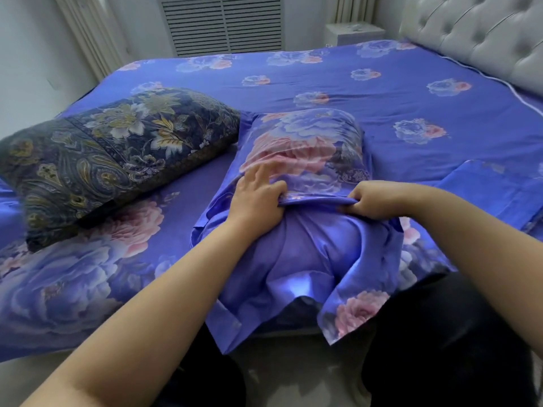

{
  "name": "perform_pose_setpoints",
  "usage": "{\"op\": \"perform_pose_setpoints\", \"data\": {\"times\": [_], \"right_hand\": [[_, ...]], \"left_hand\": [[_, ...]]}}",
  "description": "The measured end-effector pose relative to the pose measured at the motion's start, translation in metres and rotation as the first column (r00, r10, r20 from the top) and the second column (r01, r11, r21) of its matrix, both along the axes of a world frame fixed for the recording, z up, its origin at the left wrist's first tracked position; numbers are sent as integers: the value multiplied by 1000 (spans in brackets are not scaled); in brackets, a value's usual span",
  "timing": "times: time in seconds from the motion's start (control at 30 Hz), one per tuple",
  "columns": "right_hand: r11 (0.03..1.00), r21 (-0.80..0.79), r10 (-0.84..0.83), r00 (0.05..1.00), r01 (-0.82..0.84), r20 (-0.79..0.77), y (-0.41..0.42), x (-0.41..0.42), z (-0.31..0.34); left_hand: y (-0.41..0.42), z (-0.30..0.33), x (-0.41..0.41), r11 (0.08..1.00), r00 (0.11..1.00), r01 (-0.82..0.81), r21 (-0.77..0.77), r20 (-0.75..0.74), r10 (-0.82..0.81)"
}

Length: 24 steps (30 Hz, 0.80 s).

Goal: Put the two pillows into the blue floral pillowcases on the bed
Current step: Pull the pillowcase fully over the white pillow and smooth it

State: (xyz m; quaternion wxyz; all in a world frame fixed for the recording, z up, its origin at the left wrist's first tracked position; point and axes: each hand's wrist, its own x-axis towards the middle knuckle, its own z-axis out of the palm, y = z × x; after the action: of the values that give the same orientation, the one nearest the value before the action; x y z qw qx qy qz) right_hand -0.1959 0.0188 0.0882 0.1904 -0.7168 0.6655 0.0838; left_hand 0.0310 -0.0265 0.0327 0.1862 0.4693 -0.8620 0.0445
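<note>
The loose open end of the blue floral pillowcase (293, 265) is hanging off the near bed edge, toward the person's dark-clothed legs. It is partly covering a pillow whose dark pattern is showing through the cloth farther in. The left hand (258, 198) is pinching the case's fold between thumb and palm, fingers reaching forward over the bulge; the right hand (373, 201) is gripping the same fold, fingers curled under. Pulling unevenly is likely to bunch the pillow crooked inside, or drag the whole bundle off the mattress, since so much slack is overhanging. The second pillow (117, 154), uncovered and dark paisley, is lying just left. A folded blue cloth (499, 189), possibly the second case, is lying right. Beyond, the blue floral sheet (382, 83) is offering wide room up to the tufted headboard (484, 33).
</note>
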Motion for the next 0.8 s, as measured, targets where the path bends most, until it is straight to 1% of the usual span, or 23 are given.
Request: {"op": "perform_pose_setpoints", "data": {"times": [0.03,0.07,0.1,0.13,0.17,0.2,0.23,0.27,0.3,0.33,0.37,0.4,0.47,0.5,0.53,0.57,0.6,0.63,0.67,0.7,0.77,0.8], "right_hand": [[995,-92,-34,999,33,-10,1,-3,-6],[975,-213,-67,997,59,-30,3,-7,-14],[935,-347,-92,995,72,-41,7,-8,-24],[867,-493,-96,995,69,-31,12,-8,-32],[794,-605,-88,996,65,-9,15,-9,-41],[719,-692,-79,997,72,21,15,-7,-47],[670,-736,-87,995,100,56,14,-6,-55],[690,-704,-109,986,169,129,13,-3,-58],[728,-633,-148,962,264,231,10,1,-57],[777,-520,-198,922,355,333,6,4,-54],[807,-426,-232,883,409,409,0,5,-52],[822,-371,-237,852,433,467,-5,3,-48],[881,-185,-259,771,436,582,-14,-11,-45],[915,-33,-289,711,402,641,-14,-20,-44],[925,136,-345,630,356,695,-12,-31,-45],[911,256,-403,576,323,711,-10,-43,-49],[895,304,-443,569,327,692,-8,-53,-54],[888,302,-457,605,346,652,-7,-59,-58],[897,248,-438,667,365,602,-7,-61,-61],[903,160,-419,733,399,536,-7,-60,-66],[873,-88,-403,810,480,425,-9,-53,-73],[835,-167,-436,815,525,382,-10,-49,-78]], "left_hand": [[-2,-2,6,999,1000,9,45,-22,-8],[-4,-2,10,992,998,18,125,-55,-11],[-3,-2,14,977,997,11,211,-81,7],[-4,-1,17,958,994,-15,287,-102,46],[-6,0,17,945,989,-40,324,-119,83],[-9,2,17,938,984,-60,340,-139,114],[-12,3,15,932,982,-66,356,-144,125],[-15,2,12,922,981,-71,380,-142,134],[-17,1,10,910,979,-80,408,-138,148],[-18,-1,7,900,978,-98,425,-128,166],[-17,-3,3,907,976,-118,404,-120,181],[-15,-3,0,927,975,-142,347,-115,192],[-9,2,-2,964,972,-184,191,-112,207],[-10,5,2,969,971,-196,151,-105,213],[-13,8,10,963,972,-212,164,-69,226],[-17,8,22,953,973,-222,207,-21,231],[-23,5,36,942,976,-209,262,-3,218],[-30,1,51,937,982,-173,303,-24,189],[-37,-6,67,932,983,-144,333,-61,173],[-39,-13,78,924,979,-121,364,-112,172],[-37,-25,83,872,940,-143,467,-212,267],[-36,-30,81,841,900,-190,506,-253,355]]}}
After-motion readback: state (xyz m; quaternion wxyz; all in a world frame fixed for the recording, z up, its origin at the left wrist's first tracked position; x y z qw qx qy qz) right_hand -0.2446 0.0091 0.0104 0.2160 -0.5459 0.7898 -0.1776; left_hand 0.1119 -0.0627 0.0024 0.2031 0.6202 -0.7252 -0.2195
